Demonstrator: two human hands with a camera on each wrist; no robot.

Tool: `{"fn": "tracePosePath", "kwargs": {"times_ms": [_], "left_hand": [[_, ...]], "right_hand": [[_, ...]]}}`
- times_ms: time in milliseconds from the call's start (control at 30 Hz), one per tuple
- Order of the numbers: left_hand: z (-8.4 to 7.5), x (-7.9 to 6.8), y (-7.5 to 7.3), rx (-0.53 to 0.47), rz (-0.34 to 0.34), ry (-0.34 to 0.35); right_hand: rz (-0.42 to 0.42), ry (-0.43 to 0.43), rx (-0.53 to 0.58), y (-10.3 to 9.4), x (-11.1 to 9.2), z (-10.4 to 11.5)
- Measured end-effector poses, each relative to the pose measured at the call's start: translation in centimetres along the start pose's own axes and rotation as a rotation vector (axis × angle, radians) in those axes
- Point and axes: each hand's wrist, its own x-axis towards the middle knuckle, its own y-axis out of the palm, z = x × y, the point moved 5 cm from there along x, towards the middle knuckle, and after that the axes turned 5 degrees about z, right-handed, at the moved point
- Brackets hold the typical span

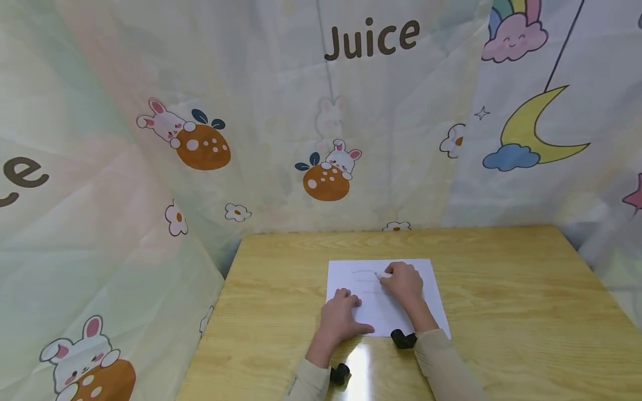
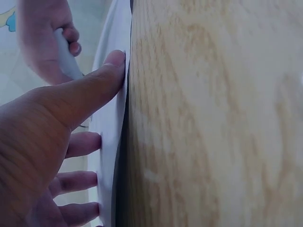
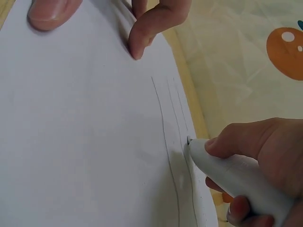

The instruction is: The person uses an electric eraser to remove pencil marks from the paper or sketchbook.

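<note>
A white sheet of paper (image 1: 383, 317) lies on the wooden table, with several thin, roughly parallel lines near its far edge. My right hand (image 1: 405, 283) grips a thick white tool that looks like a utility knife (image 3: 232, 177). Its short grey metal tip is at the paper, beside the lines. Whether those lines are cut or drawn I cannot tell. On the sheet's near left part rests my left hand (image 1: 340, 317), fingers spread and thumb out along the near edge. In the left wrist view, the left thumb (image 2: 94, 87) presses the paper's edge, which stands slightly off the wood.
The wooden table (image 1: 511, 301) extends to both sides of the sheet. A printed cloth (image 1: 271, 184) with rabbits and flowers hangs behind it and at the sides. Black camera mounts (image 1: 403, 339) sit at both wrists.
</note>
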Motion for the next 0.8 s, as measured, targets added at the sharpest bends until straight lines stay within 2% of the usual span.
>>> {"fn": "tracePosePath", "kwargs": {"times_ms": [167,333,500,667,800], "left_hand": [[-0.17,-0.05,-0.12,-0.017,0.0,-0.004],[-0.25,-0.01,-0.36,-0.015,0.001,-0.007],[-0.22,-0.13,-0.09,-0.001,-0.002,-0.006],[-0.2,-0.26,0.14,-0.007,0.008,-0.009],[-0.17,-0.22,0.07,-0.014,-0.004,-0.012]], "right_hand": [[-0.022,-0.026,-0.001,-0.1,0.09,0.27],[-0.008,-0.012,-0.01,-0.02,0.14,0.38],[-0.004,-0.046,-0.017,0.24,0.46,0.5],[0.014,-0.02,-0.025,0.44,0.33,0.13],[0.011,-0.057,-0.015,0.4,0.41,0.42]]}}
